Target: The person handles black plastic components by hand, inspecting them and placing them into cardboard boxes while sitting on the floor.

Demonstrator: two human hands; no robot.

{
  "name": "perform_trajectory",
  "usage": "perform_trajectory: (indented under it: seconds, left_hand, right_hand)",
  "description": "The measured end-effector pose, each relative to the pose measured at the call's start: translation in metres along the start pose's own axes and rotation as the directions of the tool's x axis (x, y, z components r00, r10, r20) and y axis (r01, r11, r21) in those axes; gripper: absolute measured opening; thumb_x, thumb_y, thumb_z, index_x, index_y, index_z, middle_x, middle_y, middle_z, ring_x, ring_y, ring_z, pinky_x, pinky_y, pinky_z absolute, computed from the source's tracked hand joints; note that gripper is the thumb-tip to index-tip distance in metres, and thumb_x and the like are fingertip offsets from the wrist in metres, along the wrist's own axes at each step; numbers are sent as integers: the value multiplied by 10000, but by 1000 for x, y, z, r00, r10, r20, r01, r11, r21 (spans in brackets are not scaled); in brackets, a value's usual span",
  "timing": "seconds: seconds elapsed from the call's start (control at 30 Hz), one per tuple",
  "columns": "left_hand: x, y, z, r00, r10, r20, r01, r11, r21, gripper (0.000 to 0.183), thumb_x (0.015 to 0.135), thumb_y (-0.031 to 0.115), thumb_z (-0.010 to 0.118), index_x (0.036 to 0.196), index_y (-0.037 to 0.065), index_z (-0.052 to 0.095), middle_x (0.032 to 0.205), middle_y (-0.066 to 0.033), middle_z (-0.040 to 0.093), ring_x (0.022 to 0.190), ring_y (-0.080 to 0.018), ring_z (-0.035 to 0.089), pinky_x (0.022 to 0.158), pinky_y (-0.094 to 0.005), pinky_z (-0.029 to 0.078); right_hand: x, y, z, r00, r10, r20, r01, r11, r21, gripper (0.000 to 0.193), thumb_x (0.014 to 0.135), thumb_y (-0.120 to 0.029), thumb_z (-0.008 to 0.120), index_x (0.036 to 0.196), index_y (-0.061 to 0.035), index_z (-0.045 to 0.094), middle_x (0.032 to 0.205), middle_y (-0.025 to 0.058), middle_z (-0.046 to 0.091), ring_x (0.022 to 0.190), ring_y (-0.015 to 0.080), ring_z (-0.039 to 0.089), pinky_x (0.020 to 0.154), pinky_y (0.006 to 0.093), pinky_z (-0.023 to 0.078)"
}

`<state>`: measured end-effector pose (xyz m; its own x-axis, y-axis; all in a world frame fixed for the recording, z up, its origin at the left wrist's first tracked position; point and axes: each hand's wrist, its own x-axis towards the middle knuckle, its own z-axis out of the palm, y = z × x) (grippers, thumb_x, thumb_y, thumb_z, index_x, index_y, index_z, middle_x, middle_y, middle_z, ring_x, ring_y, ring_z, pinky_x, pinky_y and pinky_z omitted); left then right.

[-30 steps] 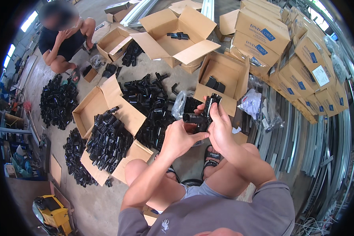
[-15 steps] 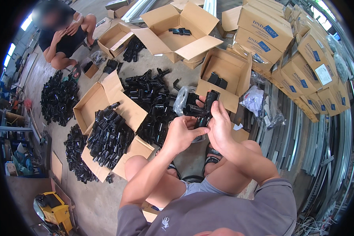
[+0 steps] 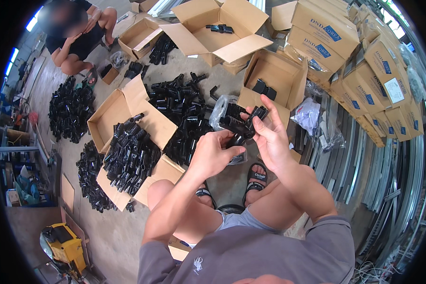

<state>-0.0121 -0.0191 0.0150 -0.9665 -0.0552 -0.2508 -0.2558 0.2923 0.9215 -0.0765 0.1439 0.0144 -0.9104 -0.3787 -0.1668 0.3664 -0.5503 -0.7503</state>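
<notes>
My left hand (image 3: 214, 154) grips the lower end of a glossy black branched pipe fitting (image 3: 239, 128), thumb along its side. My right hand (image 3: 274, 139) has its thumb against the upper right end of the same fitting, with the forefinger stretched away and the other fingers partly hidden behind it. The fitting is tilted above my feet. Beyond it, an open cardboard box (image 3: 296, 87) holds a few black fittings (image 3: 264, 89). A clear plastic bag (image 3: 217, 116) with dark pieces lies just behind my left fingers.
Left of me, an open carton (image 3: 106, 124) has a heap of black fittings (image 3: 132, 158) spilling over its flaps. More piles (image 3: 71, 111) lie on the floor. A large open box (image 3: 194, 35) stands ahead. Stacked cartons (image 3: 326, 35) and metal profiles (image 3: 364, 161) fill the right. A person squats far left.
The fitting has tipped from nearly upright to a slant toward the right. My right hand has shifted slightly right, its forefinger lifting off, and my left hand has slid slightly left.
</notes>
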Motion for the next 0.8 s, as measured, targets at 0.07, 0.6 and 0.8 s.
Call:
perform_trajectory:
  seconds: [0.07, 0.6, 0.8]
  left_hand:
    - [-5, 11, -5, 999, -17, -29, 18, 999, 49, 329, 762, 184, 789, 1006, -21, 709, 737, -174, 691, 680, -229, 697, 653, -349, 506]
    - [24, -13, -73, 950, -22, -310, 168, 876, 452, 501, 777, 245, 759, 1195, -13, 666, 1102, -220, 698, 1039, -341, 679, 895, -392, 524]
    - [20, -23, -74, 928, 92, -360, 75, 903, 422, 385, 749, 230, 739, 1065, 11, 713, 960, -242, 694, 932, -402, 672, 834, -436, 541]
  right_hand:
    - [0, -2, -1, 999, 25, 33, -22, 996, -87, 602, 988, -126, 595, 1504, -81, 288, 1284, 148, 565, 1189, 240, 574, 1000, 380, 484]
    - [139, 105, -186, 887, 462, -5, 134, -267, -954, 259, 893, -161, 570, 1094, -30, 667, 1106, 224, 678, 1015, 369, 664, 886, 431, 526]
    - [191, 188, -213, 961, 262, 86, 207, -483, -851, 270, 844, -108, 608, 1098, -25, 641, 1027, 237, 678, 1015, 398, 645, 844, 492, 517]
